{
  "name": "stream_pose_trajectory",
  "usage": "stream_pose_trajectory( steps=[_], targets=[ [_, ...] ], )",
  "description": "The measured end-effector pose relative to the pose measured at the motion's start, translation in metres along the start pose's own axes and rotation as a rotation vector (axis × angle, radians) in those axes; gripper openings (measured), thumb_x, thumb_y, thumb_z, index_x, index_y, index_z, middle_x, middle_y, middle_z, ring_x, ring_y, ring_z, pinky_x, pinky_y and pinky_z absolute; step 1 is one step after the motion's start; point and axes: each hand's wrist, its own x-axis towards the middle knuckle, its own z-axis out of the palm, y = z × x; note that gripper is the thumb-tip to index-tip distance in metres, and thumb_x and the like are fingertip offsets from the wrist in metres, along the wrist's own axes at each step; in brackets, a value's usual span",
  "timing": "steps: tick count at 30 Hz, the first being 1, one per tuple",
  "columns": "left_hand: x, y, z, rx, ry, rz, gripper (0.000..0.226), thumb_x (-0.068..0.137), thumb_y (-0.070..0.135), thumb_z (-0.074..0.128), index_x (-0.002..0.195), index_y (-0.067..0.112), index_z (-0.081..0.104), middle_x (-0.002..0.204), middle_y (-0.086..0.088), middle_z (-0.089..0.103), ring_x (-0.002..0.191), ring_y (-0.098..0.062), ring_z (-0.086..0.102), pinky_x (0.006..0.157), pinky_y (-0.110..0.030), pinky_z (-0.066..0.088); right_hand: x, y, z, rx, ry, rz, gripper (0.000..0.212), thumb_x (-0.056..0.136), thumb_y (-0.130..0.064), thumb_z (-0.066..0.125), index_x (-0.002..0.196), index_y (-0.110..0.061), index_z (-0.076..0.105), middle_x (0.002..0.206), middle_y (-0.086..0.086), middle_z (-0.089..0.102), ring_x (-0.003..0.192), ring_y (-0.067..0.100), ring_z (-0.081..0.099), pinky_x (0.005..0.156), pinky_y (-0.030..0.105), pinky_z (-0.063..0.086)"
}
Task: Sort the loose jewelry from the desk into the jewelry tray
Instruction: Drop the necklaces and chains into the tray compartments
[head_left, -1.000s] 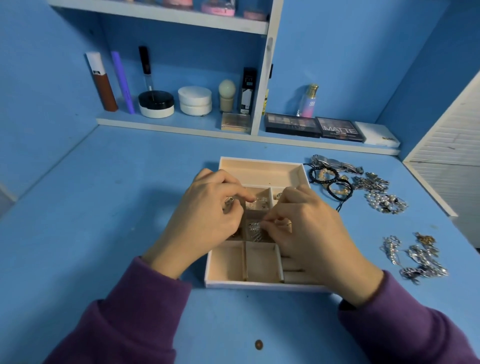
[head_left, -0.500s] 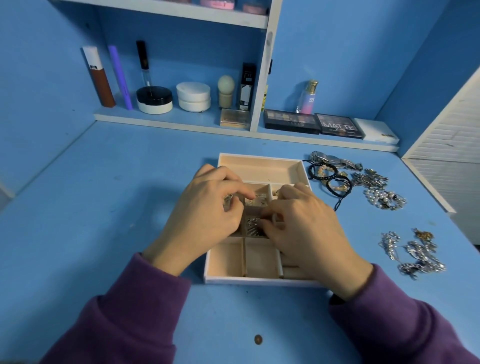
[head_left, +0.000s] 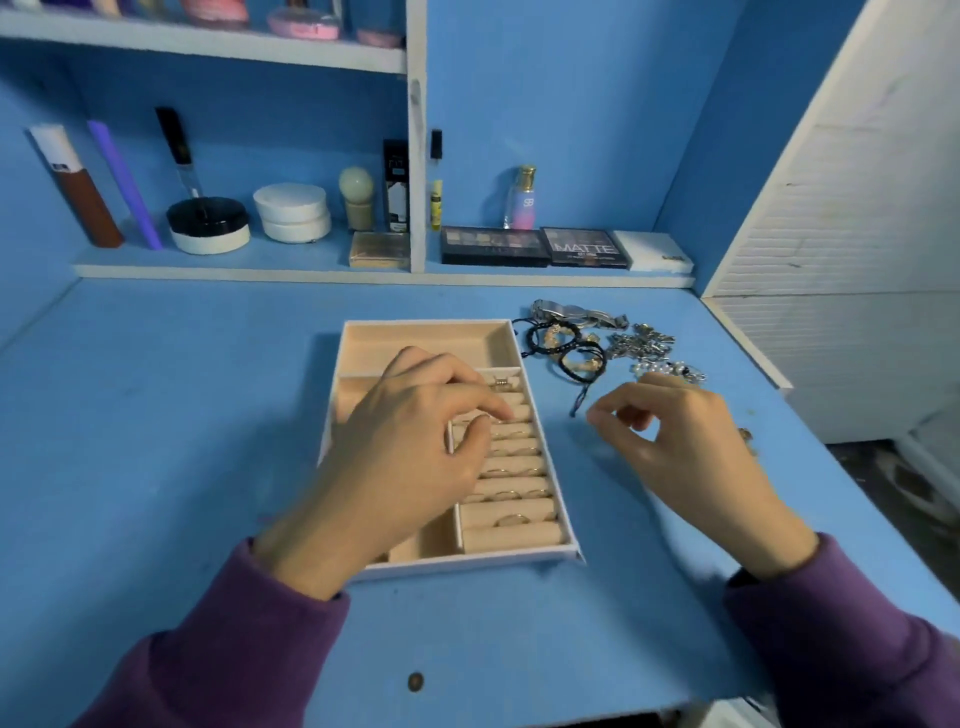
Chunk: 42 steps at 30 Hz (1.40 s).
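The jewelry tray (head_left: 426, 326) sits in the middle of the blue desk (head_left: 156, 441). It is a pale box with many little spaces. Its right side has soft rolls in rows, and thin gold rings (head_left: 511, 519) are tucked between the rolls. A small gold piece (head_left: 500, 383) lies in the little space just behind the rolls.

The left hand (head_left: 410, 452) is over the tray. Its fingers (head_left: 488, 406) are bent, and the tips touch the rolls near the back of the rows. The thumb is close under the first finger. I cannot tell if a ring is pinched between them.

The right hand (head_left: 685, 452) is above the desk, just to the right of the tray and not touching it. Its fingers (head_left: 626, 413) are loosely curled, with the thumb close to the first finger. Nothing shows in them.

More jewelry lies loose on the desk, to the right of the tray's back corner. The black bracelets (head_left: 569, 348) are nearest the tray. A silver watch (head_left: 571, 313) lies just behind them. A heap of silver chains (head_left: 641, 343) is farther right of the tray, and a pearl bracelet (head_left: 670, 370) lies beside that heap.

Both arms wear purple sleeves (head_left: 249, 639). A small brown dot (head_left: 415, 680) is on the desk in front of the tray. Behind the tray, a low shelf (head_left: 260, 270) holds jars, tubes and eyeshadow palettes (head_left: 493, 245).
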Motion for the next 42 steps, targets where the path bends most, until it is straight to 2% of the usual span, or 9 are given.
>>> stream_pose_trajectory(
  steps=[2,5,10,17,25,29,32,37,42],
  targets=[
    [0.006,0.016,0.011,-0.011,-0.037,0.031,0.017,0.085,0.021,0.056,0.091,0.031,0.069,0.091,0.017,0.058,0.096,-0.001,0.040,0.081,0.000,0.024,-0.004,0.018,-0.012,0.018,0.041,0.058,0.009,0.080,-0.014,0.065,0.072,-0.016,0.070,0.069,0.003,0.061,0.068,0.021,0.056,0.066,0.037,0.046],
    [0.018,0.037,0.034,-0.018,-0.105,0.076,0.019,0.088,0.025,0.052,0.101,0.030,0.064,0.098,0.015,0.059,0.094,-0.001,0.035,0.075,-0.011,0.024,-0.010,0.044,-0.025,0.044,0.137,0.137,0.011,0.079,-0.012,0.066,0.070,-0.017,0.069,0.068,0.005,0.062,0.066,0.020,0.056,0.064,0.027,0.040],
    [0.036,0.064,0.075,0.051,-0.252,0.067,0.024,0.091,0.036,0.047,0.109,0.026,0.058,0.106,0.007,0.059,0.103,-0.010,0.039,0.088,-0.023,0.032,-0.015,0.072,-0.026,0.084,0.311,0.204,0.007,0.082,-0.018,0.065,0.079,-0.015,0.071,0.067,-0.010,0.056,0.065,0.008,0.051,0.061,0.010,0.035],
    [0.050,0.082,0.103,0.139,-0.288,0.008,0.030,0.089,0.042,0.051,0.103,0.018,0.061,0.100,-0.001,0.059,0.105,-0.019,0.046,0.075,-0.029,0.039,-0.016,0.075,-0.020,0.168,0.388,0.186,0.008,0.083,-0.017,0.063,0.080,-0.015,0.071,0.071,0.001,0.061,0.069,0.013,0.053,0.064,0.022,0.040],
    [0.054,0.080,0.107,0.035,-0.262,-0.047,0.010,0.085,0.027,0.057,0.084,0.021,0.065,0.083,0.007,0.060,0.090,-0.014,0.054,0.070,-0.028,0.045,-0.017,0.075,-0.020,0.171,0.414,0.191,0.008,0.083,-0.017,0.063,0.079,-0.018,0.070,0.071,0.001,0.061,0.070,0.012,0.053,0.063,0.017,0.038],
    [0.055,0.080,0.099,-0.079,-0.229,-0.103,0.005,0.082,0.026,0.059,0.078,0.024,0.062,0.075,0.009,0.066,0.074,-0.011,0.059,0.070,-0.030,0.050,-0.018,0.076,-0.020,0.161,0.380,0.187,0.009,0.083,-0.014,0.063,0.081,-0.020,0.070,0.071,-0.002,0.059,0.070,0.010,0.050,0.064,0.013,0.035],
    [0.057,0.082,0.085,-0.168,-0.191,-0.097,0.006,0.081,0.022,0.061,0.076,0.022,0.061,0.071,0.008,0.065,0.069,-0.007,0.061,0.062,-0.014,0.044,-0.020,0.076,-0.018,0.100,0.282,0.147,0.018,0.080,-0.013,0.056,0.087,-0.023,0.070,0.074,-0.006,0.057,0.075,0.012,0.045,0.068,0.010,0.033],
    [0.059,0.086,0.061,-0.261,-0.117,-0.100,0.009,0.080,0.020,0.065,0.073,0.023,0.061,0.070,0.009,0.066,0.068,-0.003,0.060,0.061,-0.003,0.041,-0.020,0.077,-0.020,0.025,0.121,0.074,0.029,0.076,-0.015,0.049,0.091,-0.023,0.071,0.080,-0.008,0.060,0.081,0.016,0.044,0.069,0.031,0.041],
    [0.059,0.089,0.040,-0.267,-0.032,-0.093,0.005,0.078,0.023,0.067,0.074,0.022,0.064,0.067,0.012,0.066,0.071,0.003,0.059,0.059,0.000,0.039,-0.017,0.080,-0.023,-0.051,0.027,0.020,0.025,0.078,-0.010,0.056,0.092,-0.022,0.072,0.077,-0.010,0.060,0.078,0.014,0.042,0.066,0.031,0.042]
  ],
)
